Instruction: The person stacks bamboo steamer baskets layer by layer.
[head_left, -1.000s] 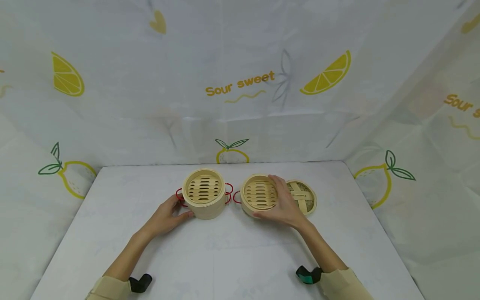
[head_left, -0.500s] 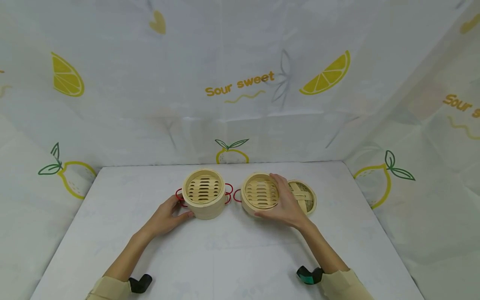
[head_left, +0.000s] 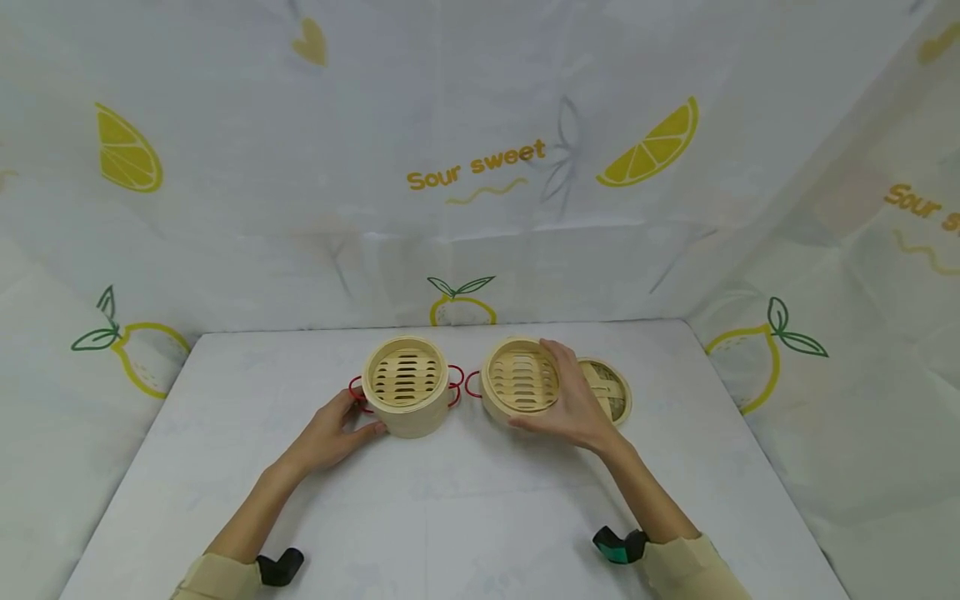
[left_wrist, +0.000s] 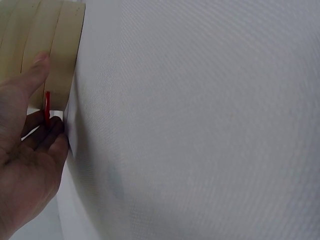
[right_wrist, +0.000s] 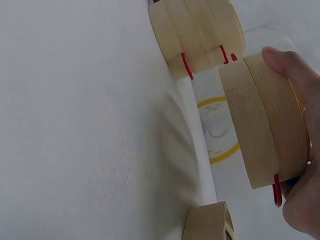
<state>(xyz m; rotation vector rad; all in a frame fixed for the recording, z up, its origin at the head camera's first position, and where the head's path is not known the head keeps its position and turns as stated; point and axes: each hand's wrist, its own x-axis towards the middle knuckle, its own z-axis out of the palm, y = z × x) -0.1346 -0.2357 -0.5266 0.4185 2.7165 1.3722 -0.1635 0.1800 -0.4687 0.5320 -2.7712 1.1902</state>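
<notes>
A stack of bamboo steamer baskets (head_left: 408,422) with red side handles stands on the table, slatted floor showing from above. My left hand (head_left: 330,433) grips its left side: in the left wrist view the thumb (left_wrist: 36,75) lies on the wall and the fingers curl by a red handle (left_wrist: 47,107). To the right, my right hand (head_left: 572,408) holds another bamboo steamer basket (right_wrist: 260,120), thumb and fingers spanning its side. The right wrist view shows this basket raised off the table, with a red handle (right_wrist: 277,192) beside the palm.
A round woven bamboo lid (head_left: 615,390) lies on the white table (head_left: 465,517) behind and right of my right hand, partly covered by it. A white sheet (head_left: 262,167) printed with lemons rises behind the table and along its sides.
My right hand has raised its steamer basket slightly, and it sits a little farther up in the head view. The left hand and its stack stay in place.
</notes>
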